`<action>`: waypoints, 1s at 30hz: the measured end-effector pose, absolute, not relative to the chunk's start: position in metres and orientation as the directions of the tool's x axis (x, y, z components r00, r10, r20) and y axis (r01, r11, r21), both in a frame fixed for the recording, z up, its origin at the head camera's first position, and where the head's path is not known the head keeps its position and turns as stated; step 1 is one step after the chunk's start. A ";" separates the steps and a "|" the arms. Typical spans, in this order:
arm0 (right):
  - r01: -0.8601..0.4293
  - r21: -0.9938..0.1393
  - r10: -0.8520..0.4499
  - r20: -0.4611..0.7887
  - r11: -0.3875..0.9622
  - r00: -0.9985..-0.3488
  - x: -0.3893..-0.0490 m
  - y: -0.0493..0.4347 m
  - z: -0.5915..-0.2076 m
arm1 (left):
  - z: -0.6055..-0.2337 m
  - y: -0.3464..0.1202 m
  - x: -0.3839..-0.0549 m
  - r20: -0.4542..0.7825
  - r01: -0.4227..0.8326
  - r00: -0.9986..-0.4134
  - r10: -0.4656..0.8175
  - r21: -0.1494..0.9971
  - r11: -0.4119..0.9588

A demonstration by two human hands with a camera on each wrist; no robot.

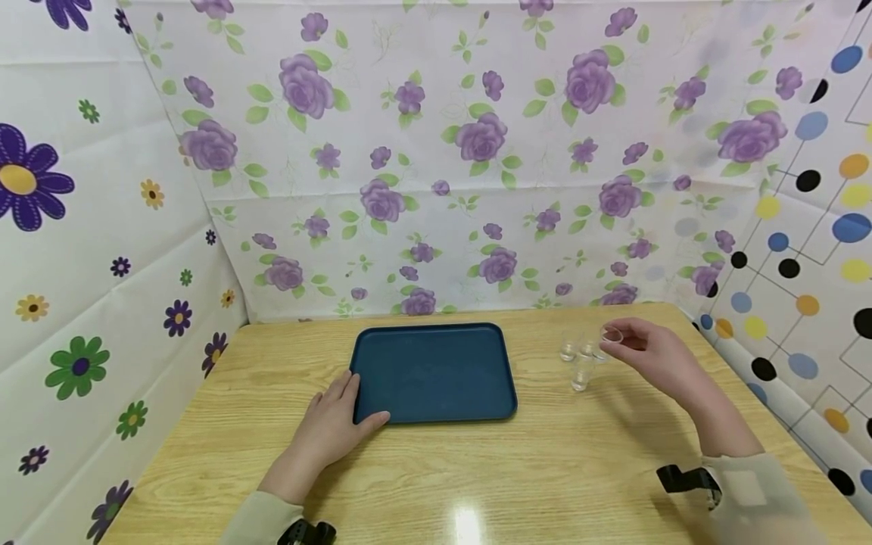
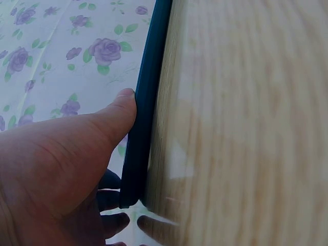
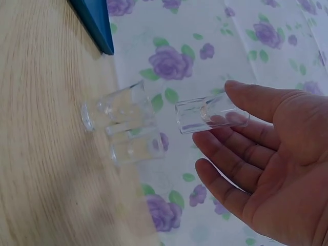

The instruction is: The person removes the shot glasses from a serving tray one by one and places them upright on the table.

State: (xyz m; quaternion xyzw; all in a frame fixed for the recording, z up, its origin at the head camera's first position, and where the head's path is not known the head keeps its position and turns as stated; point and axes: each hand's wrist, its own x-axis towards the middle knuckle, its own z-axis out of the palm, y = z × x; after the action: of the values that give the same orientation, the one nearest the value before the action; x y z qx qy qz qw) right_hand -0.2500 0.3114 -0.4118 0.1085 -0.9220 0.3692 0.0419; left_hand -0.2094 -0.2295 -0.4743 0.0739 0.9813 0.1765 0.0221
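My right hand (image 1: pixel 647 356) pinches a small clear shot glass (image 3: pixel 188 115) between thumb and fingers, near the table's right side. In the right wrist view the held glass is apart from the other clear shot glasses (image 3: pixel 120 110), which stand on the table in a close group. On the left, my left hand (image 1: pixel 334 424) touches the near left corner of a dark blue rectangular tray (image 1: pixel 436 375). Its thumb (image 2: pixel 120 113) rests along the tray's near edge and its other fingers lie at the left side, spread and loosely bent. Nothing lies on the tray.
The light wooden table (image 1: pixel 436 473) is bordered by a purple-rose cloth (image 1: pixel 409 151) at the back. Cloth with large flowers (image 1: pixel 82 363) hangs on the left, and dotted cloth (image 1: pixel 811 303) on the right. The group of glasses stands right of the tray.
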 end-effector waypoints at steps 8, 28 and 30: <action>-0.191 -0.689 -0.157 0.113 0.699 -0.981 -0.255 0.323 -0.421 | -0.474 -0.229 -0.209 -0.019 0.136 -0.988 0.153 0.354 0.925; -0.136 -0.742 -0.199 0.003 0.657 -0.980 -0.266 0.337 -0.454 | -0.477 -0.230 -0.212 -0.033 0.131 -0.988 0.153 0.358 0.924; -0.132 -0.742 -0.202 -0.004 0.657 -0.979 -0.267 0.337 -0.456 | -0.476 -0.230 -0.211 -0.033 0.132 -0.988 0.154 0.357 0.925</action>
State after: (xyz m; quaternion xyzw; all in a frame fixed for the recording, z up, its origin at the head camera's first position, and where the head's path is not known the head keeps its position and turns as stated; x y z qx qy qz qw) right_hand -0.2666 0.3374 -0.4556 0.0918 -0.9093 0.4035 -0.0432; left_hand -0.2113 -0.2297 -0.4759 0.0729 0.9805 0.1801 0.0302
